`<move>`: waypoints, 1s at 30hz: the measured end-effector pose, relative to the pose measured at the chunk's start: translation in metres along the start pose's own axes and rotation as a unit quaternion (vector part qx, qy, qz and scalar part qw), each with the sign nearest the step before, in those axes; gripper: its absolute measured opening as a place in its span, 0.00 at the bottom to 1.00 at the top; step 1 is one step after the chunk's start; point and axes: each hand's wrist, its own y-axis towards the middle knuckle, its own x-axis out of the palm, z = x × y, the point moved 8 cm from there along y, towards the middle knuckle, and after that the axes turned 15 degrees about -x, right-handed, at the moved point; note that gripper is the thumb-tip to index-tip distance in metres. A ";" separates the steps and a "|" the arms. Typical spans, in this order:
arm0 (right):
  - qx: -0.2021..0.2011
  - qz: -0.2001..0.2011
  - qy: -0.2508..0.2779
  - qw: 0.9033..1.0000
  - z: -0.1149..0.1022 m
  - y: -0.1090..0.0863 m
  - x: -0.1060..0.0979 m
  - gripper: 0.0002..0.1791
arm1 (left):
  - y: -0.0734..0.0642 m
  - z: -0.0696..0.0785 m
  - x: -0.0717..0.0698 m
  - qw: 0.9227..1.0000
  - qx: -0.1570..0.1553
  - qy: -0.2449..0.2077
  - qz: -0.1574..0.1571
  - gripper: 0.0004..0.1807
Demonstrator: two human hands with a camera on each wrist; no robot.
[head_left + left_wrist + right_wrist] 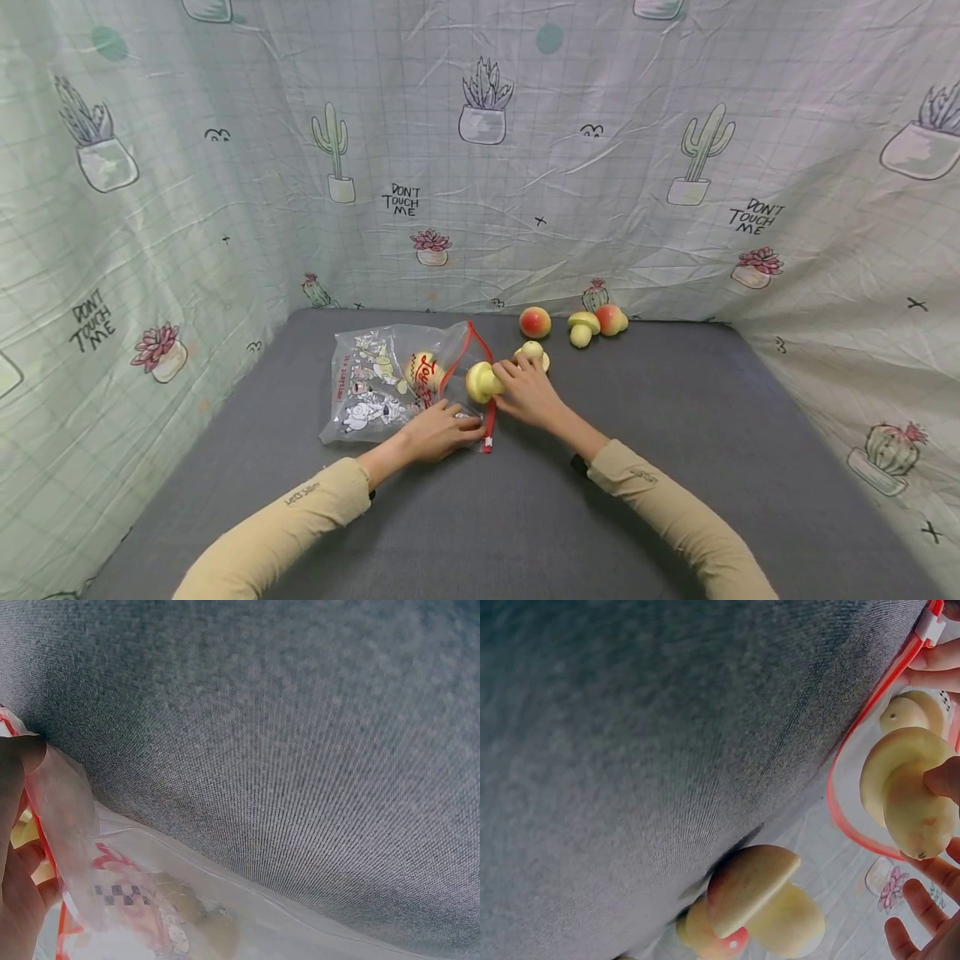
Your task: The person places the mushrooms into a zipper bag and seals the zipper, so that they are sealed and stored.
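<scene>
A clear plastic bag (367,346) with a printed front and a red zip edge (489,429) lies on its side, its mouth toward the right. My left hand (438,432) holds the near part of that mouth; in the left wrist view its thumb (26,752) and fingers grip the film by the red strip. My right hand (531,392) pinches a pale yellow toy mushroom (480,382) right at the bag's mouth. Through the right wrist view this mushroom (919,799) shows stem toward the camera, between thumb and fingers. Inside the bag are yellowish toy pieces (904,714), partly hidden by the print.
Just beyond my right hand, partly covered by it, is another toy mushroom (534,350). Farther back lie a red-yellow toy peach (535,322), a mushroom (582,329) and a red-yellow pear-shaped toy (611,320). A patterned curtain (540,258) hangs behind the grey table (660,417).
</scene>
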 end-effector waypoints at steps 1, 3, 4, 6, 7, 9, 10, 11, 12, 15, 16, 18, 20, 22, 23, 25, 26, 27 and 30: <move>-0.001 0.000 0.002 1.000 -0.001 0.001 0.001 0.18 | 0.000 0.000 0.000 1.000 0.000 0.000 0.000 0.21; -0.002 -0.002 0.005 1.000 -0.002 0.002 0.002 0.18 | 0.000 0.000 0.001 1.000 -0.002 -0.001 0.000 0.21; -0.002 -0.006 0.006 1.000 -0.003 0.002 0.003 0.19 | -0.001 0.000 0.001 1.000 -0.002 -0.001 0.001 0.21; -0.001 -0.014 0.008 1.000 -0.004 0.003 0.006 0.19 | -0.001 0.000 0.000 1.000 -0.003 -0.002 0.003 0.20; 0.001 -0.018 0.009 1.000 -0.004 0.004 0.007 0.19 | -0.001 0.000 0.000 1.000 -0.004 -0.002 0.004 0.20; 0.004 -0.025 0.012 1.000 -0.005 0.004 0.010 0.19 | -0.001 0.000 -0.002 1.000 -0.004 -0.001 0.007 0.20; 0.004 -0.026 0.014 1.000 -0.005 0.005 0.011 0.19 | -0.001 0.000 -0.002 1.000 -0.004 -0.001 0.009 0.20; 0.004 -0.028 0.014 1.000 -0.005 0.006 0.012 0.19 | -0.001 0.000 -0.003 1.000 -0.004 -0.001 0.010 0.20; 0.004 -0.029 0.013 0.999 -0.006 0.006 0.013 0.19 | -0.001 0.000 -0.004 1.000 -0.003 -0.001 0.011 0.20; -0.003 -0.021 0.008 1.000 -0.008 0.009 0.015 0.19 | -0.001 0.001 -0.005 1.000 -0.002 -0.001 0.018 0.19; -0.006 -0.018 0.005 1.000 -0.008 0.010 0.015 0.19 | -0.001 0.001 -0.005 1.000 -0.002 -0.002 0.019 0.19; -0.010 -0.012 0.000 1.000 -0.009 0.012 0.015 0.19 | -0.001 0.001 -0.005 1.000 -0.002 -0.002 0.020 0.19; -0.012 -0.008 -0.004 1.000 -0.009 0.013 0.016 0.19 | -0.001 0.000 -0.004 1.000 -0.002 -0.004 0.017 0.19; -0.011 -0.005 -0.008 1.000 -0.009 0.013 0.017 0.20 | -0.001 0.000 -0.003 1.000 -0.003 -0.007 0.011 0.19; -0.011 -0.004 -0.009 1.000 -0.009 0.014 0.018 0.20 | -0.001 0.000 -0.003 1.000 -0.004 -0.008 0.008 0.19; -0.010 -0.003 -0.010 1.000 -0.009 0.014 0.019 0.20 | -0.001 0.000 -0.002 1.000 -0.005 -0.009 0.003 0.19; -0.010 -0.002 -0.010 1.000 -0.009 0.014 0.019 0.20 | -0.001 0.000 -0.002 1.000 -0.005 -0.009 0.002 0.20; -0.010 -0.003 -0.010 1.000 -0.008 0.015 0.020 0.20 | -0.001 0.000 -0.002 1.000 -0.005 -0.009 0.001 0.20; -0.007 -0.010 -0.014 1.000 -0.008 0.016 0.021 0.19 | 0.000 0.000 -0.001 1.000 -0.005 -0.009 -0.002 0.20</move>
